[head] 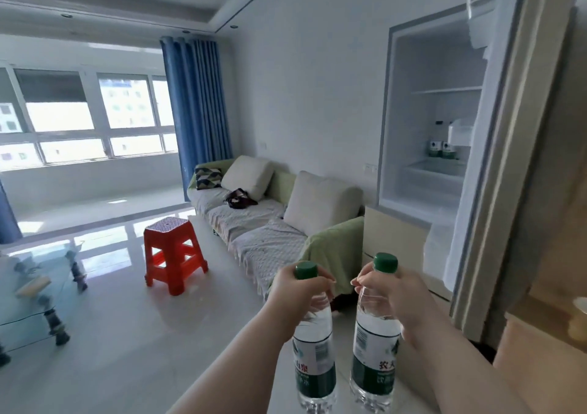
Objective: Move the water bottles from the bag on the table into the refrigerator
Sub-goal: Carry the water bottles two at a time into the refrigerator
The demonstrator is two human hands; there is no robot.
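Note:
My left hand (pixel 293 293) grips the neck of a clear water bottle (pixel 314 359) with a green cap and a green-and-white label. My right hand (pixel 392 299) grips the neck of a second, matching bottle (pixel 373 362). Both bottles hang upright in front of me, side by side and apart. Ahead on the right the refrigerator (pixel 413 191) stands with its door (pixel 495 146) swung open. Two bottles (pixel 441 149) stand on its lower shelf. The bag and the table it lies on are out of view.
A sofa (pixel 263 223) with cushions runs along the wall, its green-draped end just left of the refrigerator. A red plastic stool (pixel 173 251) stands on the tiled floor. A glass coffee table (pixel 35 296) is at the far left. A wooden cabinet (pixel 546 334) is at the right.

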